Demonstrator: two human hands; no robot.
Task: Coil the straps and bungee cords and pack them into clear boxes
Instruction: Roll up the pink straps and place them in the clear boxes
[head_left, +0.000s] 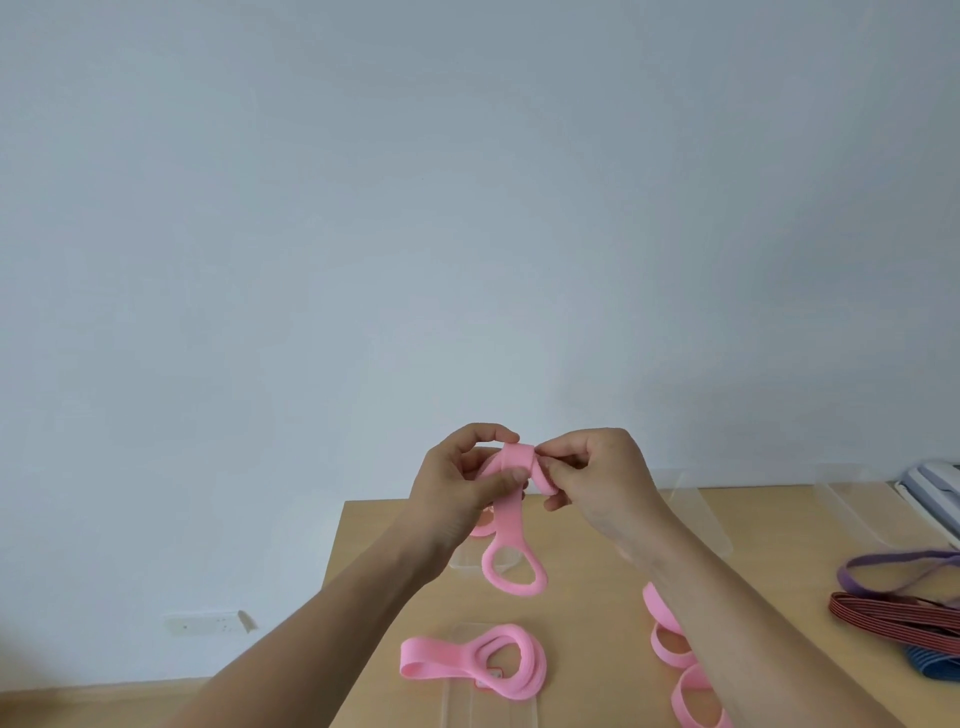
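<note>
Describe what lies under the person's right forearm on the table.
A pink strap of joined loops lies on the wooden table. The forearm covers part of it, so its full length cannot be seen.

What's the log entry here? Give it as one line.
stage: coiling | left hand: grips pink strap | right hand: pinches its wrapped top | table: second pink strap, coiled

We hold one pink strap (509, 525) aloft, top wound into a coil, loop end dangling; a second pink strap (530, 670) lies coiled below.
</note>
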